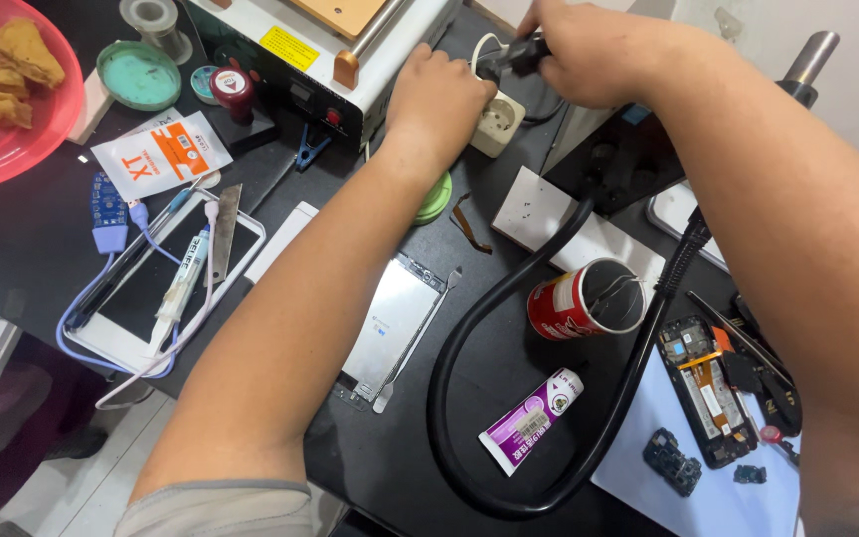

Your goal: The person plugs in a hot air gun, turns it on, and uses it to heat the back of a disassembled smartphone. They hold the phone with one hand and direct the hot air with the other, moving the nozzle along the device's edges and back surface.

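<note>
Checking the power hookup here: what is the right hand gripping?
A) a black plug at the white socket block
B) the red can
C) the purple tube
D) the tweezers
A: the right hand pinches a black plug just above the white socket block, which the left hand steadies.

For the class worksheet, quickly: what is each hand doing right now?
Left hand: closed, pressing on the white socket.
Right hand: closed on the black plug.
</note>
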